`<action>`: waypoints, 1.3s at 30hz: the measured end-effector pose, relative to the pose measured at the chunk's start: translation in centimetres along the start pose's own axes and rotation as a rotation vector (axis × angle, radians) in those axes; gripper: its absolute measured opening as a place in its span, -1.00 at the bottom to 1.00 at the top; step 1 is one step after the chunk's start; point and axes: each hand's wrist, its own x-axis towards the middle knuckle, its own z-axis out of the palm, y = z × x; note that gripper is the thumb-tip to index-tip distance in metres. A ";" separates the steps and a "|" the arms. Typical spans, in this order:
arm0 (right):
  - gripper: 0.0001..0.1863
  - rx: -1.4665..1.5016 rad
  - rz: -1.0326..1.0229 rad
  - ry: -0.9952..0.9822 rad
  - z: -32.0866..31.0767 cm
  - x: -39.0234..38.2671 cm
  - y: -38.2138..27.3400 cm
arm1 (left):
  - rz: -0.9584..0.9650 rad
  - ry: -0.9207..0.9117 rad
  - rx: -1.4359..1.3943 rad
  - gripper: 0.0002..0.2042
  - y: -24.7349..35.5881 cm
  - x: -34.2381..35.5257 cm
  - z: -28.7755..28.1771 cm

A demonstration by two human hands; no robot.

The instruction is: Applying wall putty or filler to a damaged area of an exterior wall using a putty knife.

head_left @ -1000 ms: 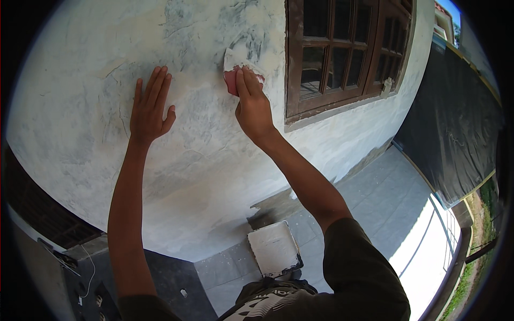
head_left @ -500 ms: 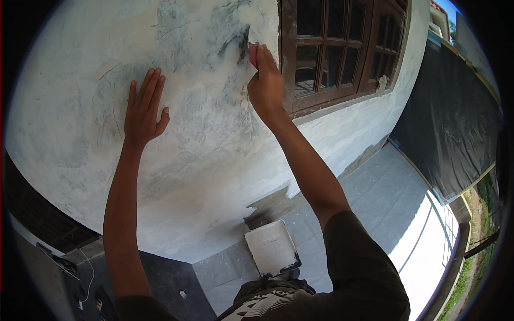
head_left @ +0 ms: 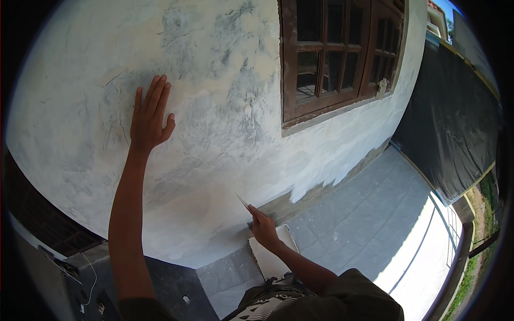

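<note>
My left hand point(head_left: 150, 120) lies flat against the patchy white and grey wall point(head_left: 209, 128), fingers stretched out and thumb apart. Low in front of the wall, my right hand point(head_left: 265, 230) grips a putty knife point(head_left: 243, 201). Its thin blade is seen nearly edge-on, pointing up and to the left; the handle is mostly hidden in my fingers. I cannot tell whether the blade touches the wall. Below that hand a square tray point(head_left: 267, 260), covered in white paste, stands on the floor, partly hidden by my right hand and forearm.
A brown wooden window point(head_left: 337, 59) is set in the wall at the upper right. Grey tiles point(head_left: 348, 214) cover the floor, with a sunlit patch at the right. Black plastic sheeting point(head_left: 455, 117) hangs at the far right. A white cable point(head_left: 95, 275) runs at the lower left.
My right hand has come down with the putty knife from beside the window to above the tray. My left hand stays flat on the wall. The view has shifted slightly.
</note>
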 end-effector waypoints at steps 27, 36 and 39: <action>-0.65 0.691 0.175 0.006 -16.7 16.0 -1.4 | -0.363 0.168 0.222 -0.33 3.3 -2.9 2.3; -0.45 -0.247 -1.376 0.369 -17.1 42.6 -21.7 | -0.580 0.205 0.269 -0.29 6.4 -4.1 4.7; -0.47 -0.421 -1.428 0.378 -14.4 45.4 -21.4 | -0.586 0.218 0.266 -0.29 6.6 -3.8 4.9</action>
